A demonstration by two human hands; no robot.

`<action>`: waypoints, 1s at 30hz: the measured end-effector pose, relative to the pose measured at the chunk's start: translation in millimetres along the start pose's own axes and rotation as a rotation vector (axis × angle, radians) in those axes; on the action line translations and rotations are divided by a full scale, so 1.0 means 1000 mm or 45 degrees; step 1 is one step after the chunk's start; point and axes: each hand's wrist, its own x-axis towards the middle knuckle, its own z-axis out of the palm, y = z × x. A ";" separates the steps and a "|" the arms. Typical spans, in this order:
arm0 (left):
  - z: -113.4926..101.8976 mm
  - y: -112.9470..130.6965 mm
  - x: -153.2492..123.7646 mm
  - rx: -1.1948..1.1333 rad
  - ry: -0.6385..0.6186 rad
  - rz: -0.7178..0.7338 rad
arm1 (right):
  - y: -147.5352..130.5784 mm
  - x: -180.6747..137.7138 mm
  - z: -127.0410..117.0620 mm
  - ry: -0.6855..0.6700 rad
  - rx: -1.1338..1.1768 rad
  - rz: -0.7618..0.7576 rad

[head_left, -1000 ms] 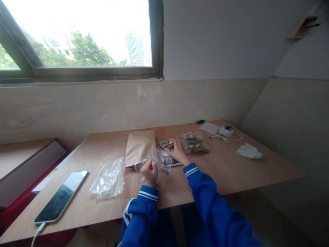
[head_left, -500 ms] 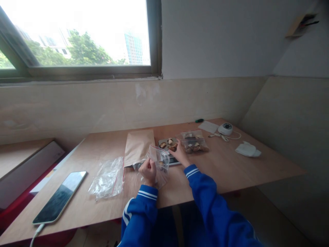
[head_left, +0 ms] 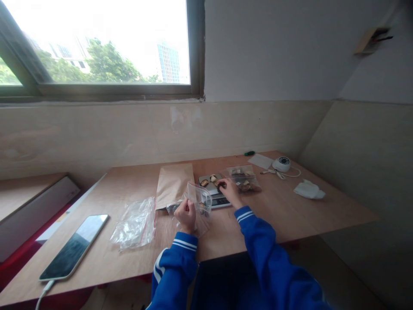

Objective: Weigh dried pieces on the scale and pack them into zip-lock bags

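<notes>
My left hand (head_left: 186, 215) is closed on a clear zip bag (head_left: 195, 192), which stands partly open and has a few brown pieces inside. A kitchen scale (head_left: 220, 203) lies just beyond the bag, partly hidden by it. Several dried mushrooms (head_left: 204, 183) rest on its plate. My right hand (head_left: 232, 193) is over the scale's right side, thumb and fingers pinched round a dark dried mushroom (head_left: 221, 187). Close to its right lie filled zip bags of mushrooms (head_left: 248, 185).
A brown paper bag (head_left: 174, 183) lies left of the scale, with flat clear bags (head_left: 134, 224) nearer me. At far left is a phone (head_left: 75, 247) on a cable. To the right are a white dome camera (head_left: 282, 163), a crumpled white cloth or tissue (head_left: 309, 189) and a green object (head_left: 249, 153).
My right hand has drawn slightly right and towards me, lifting a mushroom from the scale plate. The left hand and its bag stay almost in place.
</notes>
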 end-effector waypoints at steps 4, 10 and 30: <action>0.001 -0.002 0.000 -0.007 -0.015 -0.015 | 0.002 0.007 -0.003 -0.079 -0.165 0.026; 0.001 -0.002 0.000 -0.012 -0.008 -0.026 | 0.005 0.011 -0.010 -0.123 -0.340 0.043; 0.002 -0.003 0.001 -0.016 -0.014 -0.018 | -0.111 -0.009 -0.021 -0.371 0.576 -0.023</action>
